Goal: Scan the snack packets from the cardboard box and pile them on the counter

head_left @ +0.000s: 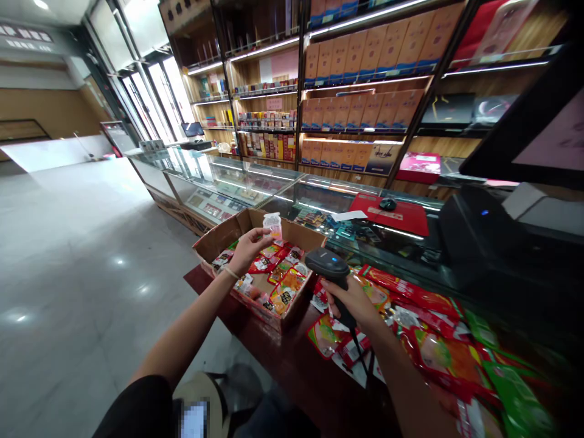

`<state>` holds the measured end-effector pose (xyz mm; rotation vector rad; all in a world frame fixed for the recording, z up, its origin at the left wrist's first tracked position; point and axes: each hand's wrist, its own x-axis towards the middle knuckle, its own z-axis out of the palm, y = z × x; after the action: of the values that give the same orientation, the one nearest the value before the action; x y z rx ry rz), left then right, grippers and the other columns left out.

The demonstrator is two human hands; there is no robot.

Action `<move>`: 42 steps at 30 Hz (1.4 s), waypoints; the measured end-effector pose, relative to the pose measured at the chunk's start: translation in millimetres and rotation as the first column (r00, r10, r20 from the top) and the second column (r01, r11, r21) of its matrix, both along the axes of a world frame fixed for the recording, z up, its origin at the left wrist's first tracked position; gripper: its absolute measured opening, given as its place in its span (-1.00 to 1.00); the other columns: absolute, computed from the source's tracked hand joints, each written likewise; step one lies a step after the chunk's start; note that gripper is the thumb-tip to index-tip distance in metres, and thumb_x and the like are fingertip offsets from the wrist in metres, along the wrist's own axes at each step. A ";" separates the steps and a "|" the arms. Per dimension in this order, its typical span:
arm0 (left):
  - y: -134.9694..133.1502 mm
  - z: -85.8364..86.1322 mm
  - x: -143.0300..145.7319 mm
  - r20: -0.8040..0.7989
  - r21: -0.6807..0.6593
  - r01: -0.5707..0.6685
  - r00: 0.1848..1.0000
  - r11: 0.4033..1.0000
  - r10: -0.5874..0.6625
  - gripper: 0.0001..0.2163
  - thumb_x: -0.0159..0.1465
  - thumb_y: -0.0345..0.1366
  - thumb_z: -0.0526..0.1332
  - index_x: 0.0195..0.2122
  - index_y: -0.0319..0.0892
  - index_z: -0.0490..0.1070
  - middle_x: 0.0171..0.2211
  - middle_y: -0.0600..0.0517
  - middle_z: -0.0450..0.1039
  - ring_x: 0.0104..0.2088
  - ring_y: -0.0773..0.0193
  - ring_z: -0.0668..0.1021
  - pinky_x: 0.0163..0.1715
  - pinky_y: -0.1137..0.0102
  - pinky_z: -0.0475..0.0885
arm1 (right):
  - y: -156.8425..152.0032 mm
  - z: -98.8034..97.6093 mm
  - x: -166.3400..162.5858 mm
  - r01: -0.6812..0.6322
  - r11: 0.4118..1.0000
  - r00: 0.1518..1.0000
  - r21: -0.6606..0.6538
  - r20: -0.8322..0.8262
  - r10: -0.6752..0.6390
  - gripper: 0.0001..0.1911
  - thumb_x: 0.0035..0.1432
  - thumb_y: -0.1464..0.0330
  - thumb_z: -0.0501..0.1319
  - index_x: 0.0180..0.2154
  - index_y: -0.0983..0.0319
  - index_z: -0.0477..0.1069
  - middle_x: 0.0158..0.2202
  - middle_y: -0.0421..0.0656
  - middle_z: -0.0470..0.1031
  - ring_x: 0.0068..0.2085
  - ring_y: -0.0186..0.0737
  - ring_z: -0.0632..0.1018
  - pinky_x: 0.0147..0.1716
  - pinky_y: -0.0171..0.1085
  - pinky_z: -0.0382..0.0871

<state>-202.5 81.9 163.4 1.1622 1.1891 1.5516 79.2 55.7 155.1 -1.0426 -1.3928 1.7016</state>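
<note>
My left hand [249, 250] pinches a small clear packet [272, 225] with pink and orange print, raised over an open cardboard box [292, 319]. Inside the box lie several red, green and yellow snack packets [288, 291]. In my right hand [353, 299] is a black barcode scanner [327, 263] with a small blue light, its head pointing left towards the box. The scanner's cord hangs down below the grip. Beneath and beside my right forearm, many red and green snack packets [444, 353] are heaped on the dark red table [283, 365].
Behind the box runs a glass display counter [241, 176], with a red mat [410, 220] and a black mouse [387, 204] on top. A black monitor [524, 128] stands at right. Shelves of boxed goods [360, 109] line the wall. A stool [201, 395] is below.
</note>
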 end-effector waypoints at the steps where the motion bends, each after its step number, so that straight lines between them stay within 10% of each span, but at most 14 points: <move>1: -0.3 -0.9 3.9 -0.027 -0.012 -0.001 1.000 1.000 0.000 -0.63 0.02 -0.24 0.39 -0.18 -0.23 0.37 -0.35 0.06 0.50 -0.34 0.34 0.57 -0.18 0.37 0.48 | -1.5 1.1 1.2 0.009 1.000 1.000 0.000 0.005 -0.009 -0.59 -0.04 0.05 0.33 -0.45 0.20 0.23 -0.69 -0.35 0.32 -0.76 -0.42 0.32 -0.77 -0.40 0.17; 12: -8.3 -15.4 8.8 -0.322 -0.018 0.024 0.946 1.000 -0.029 -0.44 0.05 -0.39 0.27 0.11 -0.09 0.20 -0.26 0.06 0.37 -0.44 0.41 0.48 -0.38 0.46 0.44 | -12.4 4.0 3.6 -0.016 0.999 0.999 0.040 0.046 0.014 -0.63 0.02 0.08 0.30 -0.39 0.19 0.22 -0.69 -0.37 0.30 -0.75 -0.42 0.31 -0.75 -0.40 0.17; 18: -11.3 -20.1 6.6 -0.647 0.060 -0.067 0.757 0.996 0.090 -0.50 0.06 -0.42 0.24 0.08 -0.12 0.33 -0.21 0.02 0.39 -0.39 0.38 0.45 -0.31 0.46 0.39 | -9.4 5.4 -5.4 -0.063 0.997 0.995 0.044 0.078 0.059 -0.62 0.02 0.10 0.31 -0.27 0.15 0.22 -0.66 -0.38 0.33 -0.75 -0.39 0.33 -0.78 -0.40 0.17; 29: -11.8 -20.0 9.7 -0.682 0.094 -0.026 0.727 0.995 0.083 -0.50 0.05 -0.48 0.20 0.07 -0.17 0.37 -0.22 -0.02 0.46 -0.28 0.25 0.49 -0.22 0.38 0.42 | -6.3 6.1 -15.2 -0.124 0.992 0.991 0.034 0.059 0.122 -0.61 0.02 0.09 0.31 -0.28 0.17 0.22 -0.67 -0.40 0.33 -0.75 -0.41 0.33 -0.78 -0.43 0.17; 36: -12.6 -16.4 23.3 -0.659 0.040 0.056 0.752 0.998 -0.016 -0.47 0.09 -0.39 0.22 0.13 -0.13 0.31 -0.21 0.00 0.42 -0.45 0.39 0.46 -0.40 0.48 0.38 | -3.6 2.7 24.8 0.009 0.997 0.999 0.081 0.042 -0.013 -0.65 0.04 0.10 0.29 -0.35 0.18 0.23 -0.67 -0.36 0.33 -0.74 -0.40 0.34 -0.78 -0.42 0.19; 42: 2.4 3.6 87.3 -0.808 -0.011 0.271 0.564 0.963 -0.167 -0.49 0.10 -0.40 0.20 0.13 -0.13 0.34 -0.12 -0.02 0.50 -0.33 0.29 0.50 -0.25 0.43 0.40 | -2.0 -0.4 84.0 0.208 0.976 0.978 0.066 -0.008 -0.208 -0.66 0.04 0.12 0.30 -0.44 0.21 0.25 -0.67 -0.35 0.31 -0.75 -0.44 0.32 -0.78 -0.43 0.18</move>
<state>-115.3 84.3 167.0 2.1460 1.4331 0.8706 163.2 53.6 154.7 -1.1086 -1.2822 1.4943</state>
